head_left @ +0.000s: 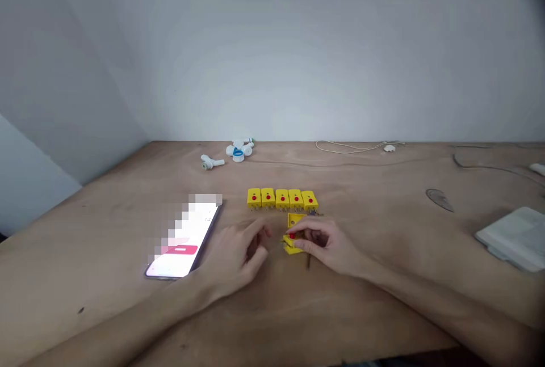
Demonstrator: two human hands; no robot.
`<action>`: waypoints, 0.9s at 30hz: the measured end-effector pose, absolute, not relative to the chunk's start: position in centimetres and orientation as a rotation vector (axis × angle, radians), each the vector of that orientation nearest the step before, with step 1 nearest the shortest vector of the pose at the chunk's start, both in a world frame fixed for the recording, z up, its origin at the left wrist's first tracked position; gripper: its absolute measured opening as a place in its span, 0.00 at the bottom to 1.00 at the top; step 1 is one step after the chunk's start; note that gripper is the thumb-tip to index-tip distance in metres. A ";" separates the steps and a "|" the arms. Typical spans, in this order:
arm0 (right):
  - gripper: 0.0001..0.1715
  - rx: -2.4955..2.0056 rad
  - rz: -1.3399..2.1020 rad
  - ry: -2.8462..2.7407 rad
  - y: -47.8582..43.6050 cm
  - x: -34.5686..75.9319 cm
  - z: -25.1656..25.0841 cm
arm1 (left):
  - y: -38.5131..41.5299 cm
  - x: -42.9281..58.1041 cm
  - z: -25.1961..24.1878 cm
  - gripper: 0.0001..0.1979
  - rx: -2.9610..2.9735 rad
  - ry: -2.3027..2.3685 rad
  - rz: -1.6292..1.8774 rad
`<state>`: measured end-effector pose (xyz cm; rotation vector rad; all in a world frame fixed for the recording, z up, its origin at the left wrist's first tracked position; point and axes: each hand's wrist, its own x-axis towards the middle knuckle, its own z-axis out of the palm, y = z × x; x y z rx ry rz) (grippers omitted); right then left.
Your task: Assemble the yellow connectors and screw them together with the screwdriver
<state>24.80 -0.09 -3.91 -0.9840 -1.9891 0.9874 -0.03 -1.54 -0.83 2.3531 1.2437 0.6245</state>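
Someone's right hand [330,245] is pinching a small yellow piece [293,249] between thumb and fingers. A red button [292,236] is showing beside the fingertips. The yellow piece is tilting a little, and the fingers are hiding part of it. At nine o'clock from it, the left hand [232,253] is resting near the counter [255,321] with its fingers bending loosely and a gap showing by the thumb. It is not gripping anything that can be seen.

At twelve o'clock from the pinched piece, a yellow shell [295,219] is lying close by, with the right hand covering some of it. Farther along at twelve o'clock, five yellow boxes [282,198] are sitting side by side in a row. Each one is showing a red dot, and little metal pins are poking out toward the person.

A bright phone [200,233] is lying at nine o'clock from the left hand. At eleven o'clock from the pinched piece, some white pipe parts [238,151] are sitting near the wall [298,60]. At one o'clock, a thin white cord [347,152] is curling. A flat white box [517,236] is lying at three o'clock from the right hand.
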 end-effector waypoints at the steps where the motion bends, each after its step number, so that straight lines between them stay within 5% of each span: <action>1: 0.16 -0.988 1.038 -1.941 0.0 24.8 -4.0 | -1.6 0.0 -0.7 0.09 2.359 1.224 0.637; 16: 0.20 -0.983 1.283 -1.771 -0.2 24.5 -4.1 | -1.4 0.5 -0.9 0.19 2.343 1.279 0.583; 27: 0.20 -0.956 1.381 -1.643 -0.7 24.1 -4.0 | -1.6 0.5 -0.7 0.16 2.289 1.207 0.664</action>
